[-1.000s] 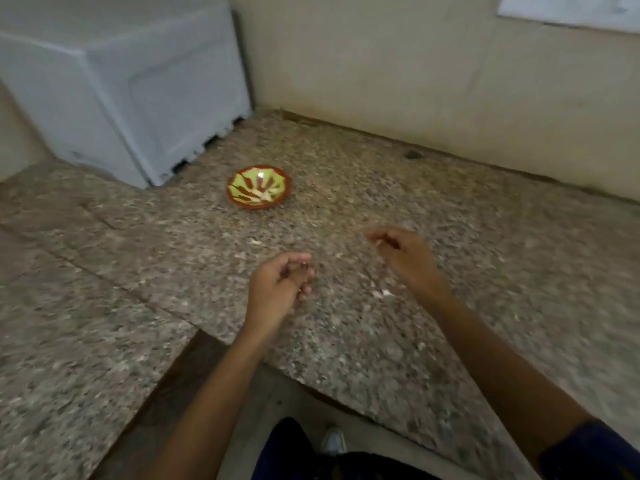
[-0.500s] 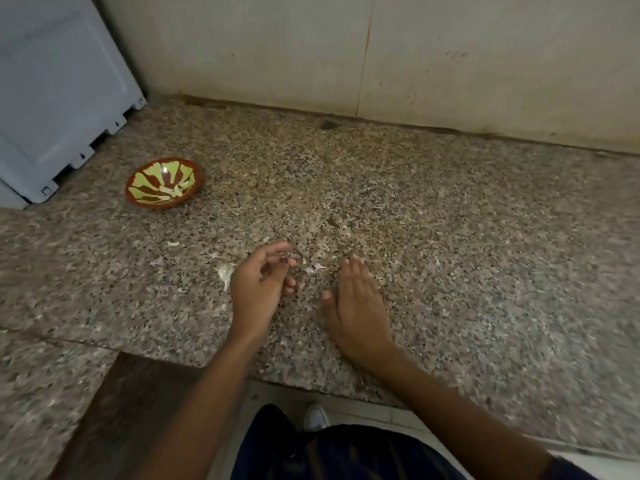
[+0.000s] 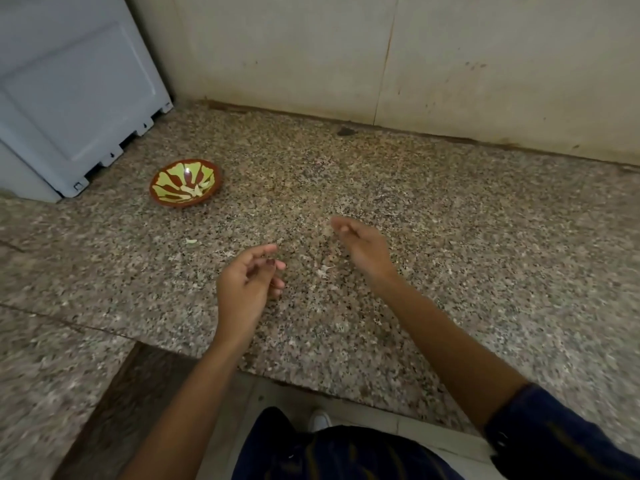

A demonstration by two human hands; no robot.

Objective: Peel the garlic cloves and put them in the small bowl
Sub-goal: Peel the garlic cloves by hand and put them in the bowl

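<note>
1. The left hand (image 3: 244, 285) hangs above the counter at about 7 o'clock from the centre of the view, palm turned inward, fingers loosely curled with the thumb near the fingertips. Whether a garlic clove sits between them cannot be told; nothing shows plainly in the hand.
2. The right hand (image 3: 363, 249) is at about 3 o'clock from the left one, well apart from it, fingers bent and drawn toward the thumb at the tip. It is blurred, and whether it pinches anything cannot be told.
3. Between and just beyond the two hands, pale scraps of garlic skin (image 3: 325, 270) lie scattered on the granite counter (image 3: 485, 258). One more pale piece (image 3: 190, 241) lies at 10 o'clock from the left hand.
4. The small bowl (image 3: 186, 182), red-brown with a yellow-green pattern, stands on the counter at 11 o'clock from the left hand, well apart from both hands. A few pale pieces lie inside it toward its right side.
5. At 9 o'clock from the bowl, just beside it, stands a grey-white plastic box (image 3: 76, 98) against the wall (image 3: 415, 57).
6. At 6 o'clock, below the counter's edge, dark clothing and a white shoe (image 3: 319, 420) show.
</note>
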